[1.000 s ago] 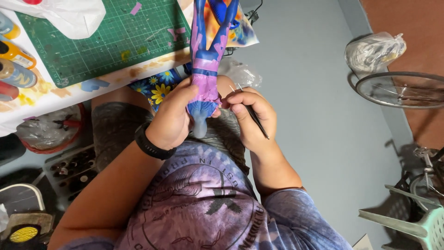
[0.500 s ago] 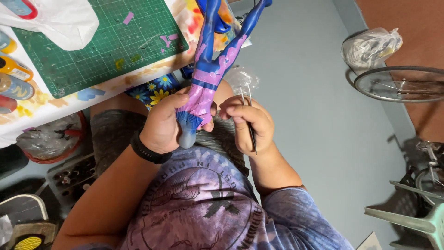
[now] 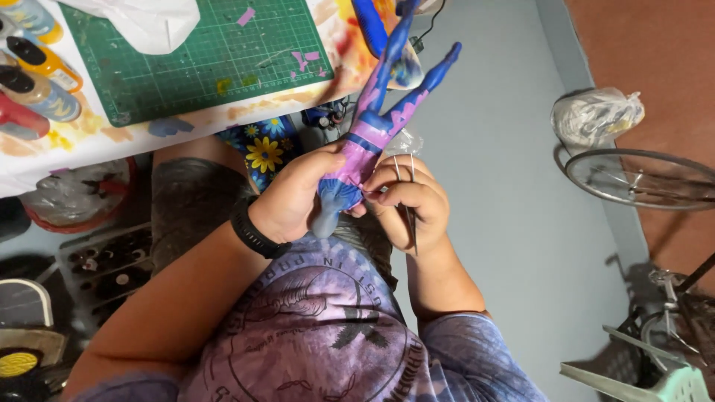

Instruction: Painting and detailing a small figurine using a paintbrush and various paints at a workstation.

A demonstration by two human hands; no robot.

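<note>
The left hand point(image 3: 294, 201) is coming in from the lower left, its forearm angled up across the lap and a black wristband point(image 3: 253, 231) circling the wrist. Its fingers are curling around the lower end of a doll-like figure point(image 3: 372, 134) painted in blue, purple and pink, clamped on the part just above the rounded blue-grey end that is sticking out below the palm. The figure is being held in the air above the lap, off the table point(image 3: 82, 141), tilting up and to the right so that its two thin limbs are pointing toward the table's near right corner.

The right hand point(image 3: 410, 205) is meeting it from the right, wrist bent inward and knuckles facing up. Its fingers are drawn together, pinching a thin metal tool point(image 3: 410, 201) that looks like tweezers, with two slim prongs showing above the knuckles and the other end running down past the wrist. The fingertips are pressing against the figure's pink side, just beside the left thumb.

On the table, a green cutting mat point(image 3: 208, 59) is lying near the front edge, with small pink scraps on it. Paint bottles point(image 3: 33, 67) are lying along the left edge. A bicycle wheel point(image 3: 640, 179) is standing on the floor to the right.
</note>
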